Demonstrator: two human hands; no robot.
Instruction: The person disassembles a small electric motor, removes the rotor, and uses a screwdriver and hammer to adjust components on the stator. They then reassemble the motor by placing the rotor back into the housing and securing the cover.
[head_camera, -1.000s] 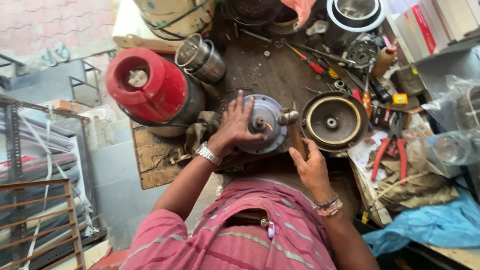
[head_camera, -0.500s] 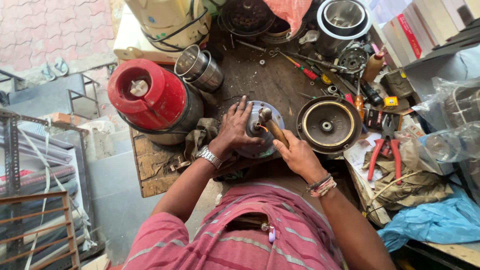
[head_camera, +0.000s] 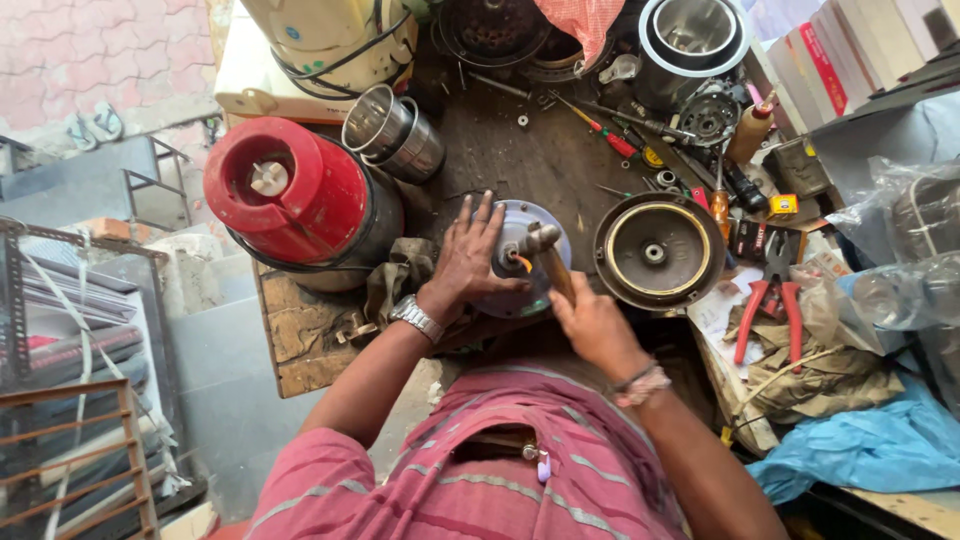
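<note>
At bench centre: round metal motor housing (head_camera: 520, 262), pressed flat by left hand (head_camera: 468, 258), fingers spread. Right hand (head_camera: 592, 322) closed around wooden hammer handle (head_camera: 553, 270), its head over the housing's hub. Left of housing: red mixer base (head_camera: 290, 200), steel jars (head_camera: 395, 132). Right: round dished plate (head_camera: 655, 252), red pliers (head_camera: 762, 305). Behind: screwdrivers (head_camera: 605, 135). Dark, cluttered wooden benchtop (head_camera: 520, 160); housing's near edge hidden by hands.

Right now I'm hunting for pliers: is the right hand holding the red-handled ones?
No, the right hand grips a wooden-handled hammer; the red-handled pliers lie apart on the bench.
</note>
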